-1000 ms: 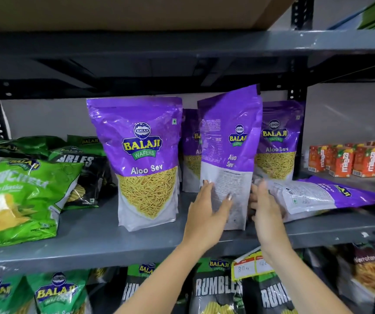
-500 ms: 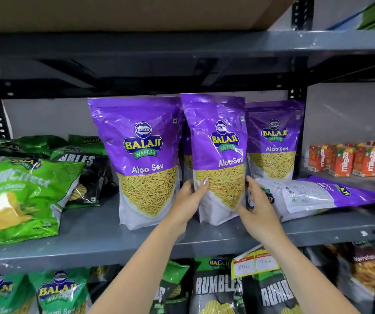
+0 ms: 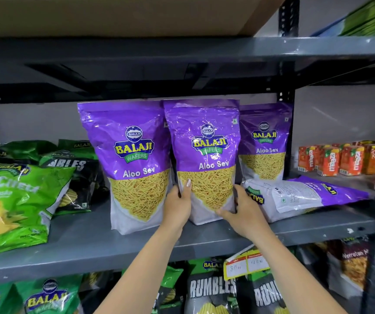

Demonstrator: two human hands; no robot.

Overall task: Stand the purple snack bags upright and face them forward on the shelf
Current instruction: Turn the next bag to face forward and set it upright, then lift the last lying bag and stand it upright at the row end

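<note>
You have the middle Aloo Sev bag (image 3: 207, 159) pinched at its lower sides: your left hand (image 3: 178, 208) wraps the left edge with its fingers (image 3: 187, 186) laid over the yellow window, and your right hand (image 3: 245, 211) clamps the lower right corner, so both sets of fingers are closed on this 1 pouch. It stands upright on the grey metal shelf (image 3: 91, 245), label facing you, just beside the left Aloo Sev bag (image 3: 134, 164) and in front of the rear Aloo Sev bag (image 3: 264, 141).

Expect it to feel light and loosely filled. The film is glossy, crinkled plastic, probably slick, and the fine sev inside looks brittle, so squeeze gently. The flat gusseted base should carry it if you settle the contents downward; the soft top will likely flop if you grip high. Hold low at the side seams, as you do now.

The fallen Aloo Sev bag (image 3: 304, 196) lies on its side to the right, back panel up, its base nearly touching your right hand. It is not yet stood up. Take it by both long edges.
</note>
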